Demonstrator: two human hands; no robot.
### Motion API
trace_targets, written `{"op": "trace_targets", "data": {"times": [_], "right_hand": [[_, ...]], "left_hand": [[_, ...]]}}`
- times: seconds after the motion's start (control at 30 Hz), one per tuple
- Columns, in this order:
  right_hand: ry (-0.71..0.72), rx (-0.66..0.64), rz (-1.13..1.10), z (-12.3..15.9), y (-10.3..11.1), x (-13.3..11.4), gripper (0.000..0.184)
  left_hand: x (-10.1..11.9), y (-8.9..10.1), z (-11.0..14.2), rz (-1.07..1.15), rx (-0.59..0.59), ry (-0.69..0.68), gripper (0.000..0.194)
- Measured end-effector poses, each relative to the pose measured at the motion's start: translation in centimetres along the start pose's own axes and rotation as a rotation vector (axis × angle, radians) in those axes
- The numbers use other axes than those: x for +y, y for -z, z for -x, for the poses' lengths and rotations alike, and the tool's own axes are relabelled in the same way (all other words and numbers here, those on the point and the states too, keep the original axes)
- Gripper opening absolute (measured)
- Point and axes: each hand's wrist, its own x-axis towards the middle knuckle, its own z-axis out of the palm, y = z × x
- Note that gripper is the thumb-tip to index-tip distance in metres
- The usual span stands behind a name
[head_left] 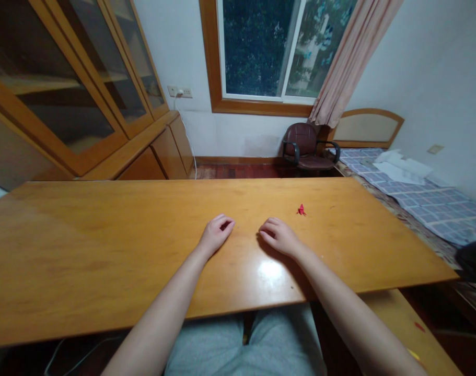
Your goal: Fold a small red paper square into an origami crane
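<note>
My left hand rests on the wooden table, its fingers curled loosely toward the thumb around an empty gap. Opposite it, my right hand also lies curled on the tabletop, with nothing visible in it. A short stretch of wood separates the two hands. Just beyond my right hand, a little to the right, stands a small red figure that looks like folded paper, perhaps a crane. Neither hand touches it.
A glass-fronted cabinet lines the left wall. Past the table's far edge is a brown armchair below the window. At right is a bed with papers. A lower wooden surface sits beside my right forearm.
</note>
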Motion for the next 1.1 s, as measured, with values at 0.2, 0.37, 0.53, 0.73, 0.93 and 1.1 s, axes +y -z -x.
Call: {"op": "trace_targets", "data": {"times": [0.2, 0.37, 0.53, 0.73, 0.93, 1.1], "right_hand": [[0.054, -0.028, -0.003, -1.2, -0.1, -0.9, 0.030], [0.052, -0.052, 0.005, -1.4, -0.1, -0.8, 0.044], [0.075, -0.105, 0.035, -1.7, -0.4, -0.4, 0.057], [0.100, -0.167, 0.079, -2.3, -0.8, -0.9, 0.073], [0.094, -0.234, 0.090, -1.8, -2.2, -2.5, 0.083], [0.089, -0.234, 0.091, -1.6, -2.9, -2.9, 0.084]], "left_hand": [[1.0, 2.0, -0.5, -0.166, -0.122, -0.116, 0.032], [0.6, 5.1, 0.9, -0.385, -0.258, -0.171, 0.050], [-1.0, 6.6, 2.9, -0.504, -0.409, -0.146, 0.068], [-0.9, 6.2, 3.4, -0.550, -0.486, -0.138, 0.080], [0.2, 5.1, 3.3, -0.521, -0.536, -0.207, 0.085], [-0.5, 4.2, 3.0, -0.500, -0.494, -0.200, 0.087]]}}
